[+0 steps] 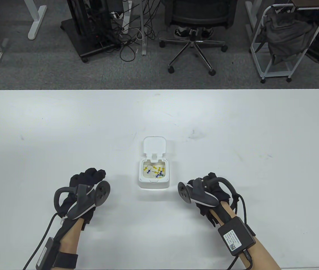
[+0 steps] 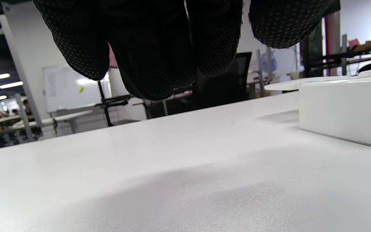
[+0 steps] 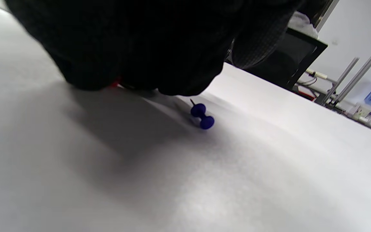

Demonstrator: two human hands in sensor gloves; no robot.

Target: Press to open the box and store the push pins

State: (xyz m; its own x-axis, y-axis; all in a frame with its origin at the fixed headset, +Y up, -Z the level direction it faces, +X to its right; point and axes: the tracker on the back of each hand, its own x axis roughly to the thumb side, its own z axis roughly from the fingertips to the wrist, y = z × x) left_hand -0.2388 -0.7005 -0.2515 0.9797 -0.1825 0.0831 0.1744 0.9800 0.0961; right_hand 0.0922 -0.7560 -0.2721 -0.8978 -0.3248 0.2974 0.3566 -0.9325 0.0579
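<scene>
Several yellow and blue push pins [image 1: 154,170] lie in the open white box [image 1: 153,184], mid-table, lid [image 1: 154,145] up. One blue pin [image 3: 202,116] lies on the table [image 1: 232,126] beside the right hand [image 1: 207,191], whose finger pose I cannot tell; the left hand [image 1: 84,188] hangs loosely curled, holding nothing.

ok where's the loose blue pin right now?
The blue push pin lies on the table, just beyond the right hand; only the right wrist view shows it, outside the open box.
</scene>
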